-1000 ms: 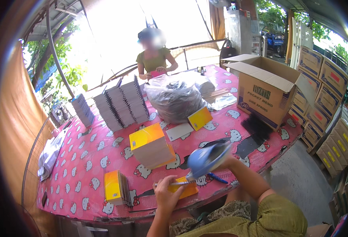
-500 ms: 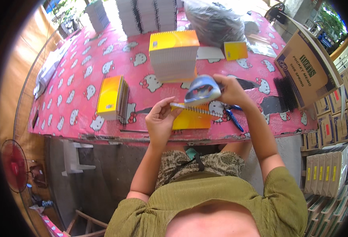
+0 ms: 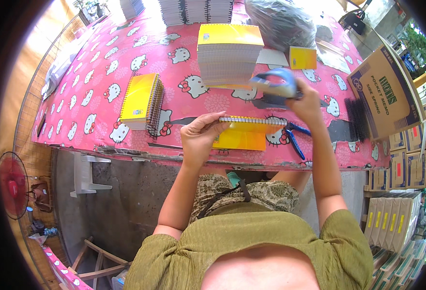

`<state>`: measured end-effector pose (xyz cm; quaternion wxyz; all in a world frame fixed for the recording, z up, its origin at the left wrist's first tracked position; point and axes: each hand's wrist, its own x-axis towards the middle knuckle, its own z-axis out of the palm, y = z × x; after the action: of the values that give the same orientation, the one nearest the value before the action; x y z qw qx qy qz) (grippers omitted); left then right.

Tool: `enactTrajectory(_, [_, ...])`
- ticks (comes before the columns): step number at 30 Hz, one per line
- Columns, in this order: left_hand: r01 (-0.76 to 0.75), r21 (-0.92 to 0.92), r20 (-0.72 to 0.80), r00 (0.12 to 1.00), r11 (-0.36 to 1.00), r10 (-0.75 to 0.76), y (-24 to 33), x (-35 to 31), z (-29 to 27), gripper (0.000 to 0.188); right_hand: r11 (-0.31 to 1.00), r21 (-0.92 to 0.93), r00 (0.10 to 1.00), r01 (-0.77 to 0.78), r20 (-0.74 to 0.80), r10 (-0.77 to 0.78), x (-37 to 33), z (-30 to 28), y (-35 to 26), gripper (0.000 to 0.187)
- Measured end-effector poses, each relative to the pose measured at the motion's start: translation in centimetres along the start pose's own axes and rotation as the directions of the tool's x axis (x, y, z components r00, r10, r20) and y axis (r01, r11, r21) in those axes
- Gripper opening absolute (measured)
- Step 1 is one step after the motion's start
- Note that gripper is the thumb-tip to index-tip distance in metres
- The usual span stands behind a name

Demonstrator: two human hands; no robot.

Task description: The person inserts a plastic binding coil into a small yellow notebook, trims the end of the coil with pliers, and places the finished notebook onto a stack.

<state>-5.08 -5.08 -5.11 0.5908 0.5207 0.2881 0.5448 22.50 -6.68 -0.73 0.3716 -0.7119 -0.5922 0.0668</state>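
My left hand [image 3: 202, 134] pinches the left end of a yellow spiral notepad [image 3: 251, 122] near the table's front edge. The notepad's coiled spine faces up. Below it another yellow cover [image 3: 242, 140] shows, and I cannot tell if it is a separate pad. My right hand [image 3: 306, 102] is closed around a blue-and-white tool with a looped body [image 3: 276, 82], smeared by motion, its exact kind unclear. The tool is up and right of the notepad, apart from it. Blue-handled pliers [image 3: 296, 145] lie at the notepad's right end.
A tall stack of yellow-covered notepads [image 3: 228, 58] stands ahead, a smaller stack [image 3: 140, 99] to the left. Beyond are coil-bound stacks [image 3: 196, 12], a grey plastic bag [image 3: 283, 24] and a single yellow pad [image 3: 303, 58]. An open carton [image 3: 384, 92] and black coils [image 3: 357, 118] sit at right.
My right hand has moved the blue-and-white tool right and away from the notepad. My left hand keeps its pinch, and the notepad now lies more level. The view has shifted slightly.
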Motion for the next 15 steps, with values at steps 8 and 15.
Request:
enactTrajectory(8, [-0.161, -0.069, 0.045, 0.985, 0.985, 0.165, 1.3, 1.9, 1.7, 0.020, 0.832, -0.554, 0.979, -0.035, -0.188, -0.084, -5.1, -4.1, 9.7, 0.060])
enactTrajectory(15, [-0.713, 0.481, 0.584, 0.695, 0.510, 0.420, 4.6, -1.6, 2.7, 0.020, 0.917, -0.400, 0.996, 0.002, 0.083, 0.034, -13.3, -0.7, 4.4, 0.074])
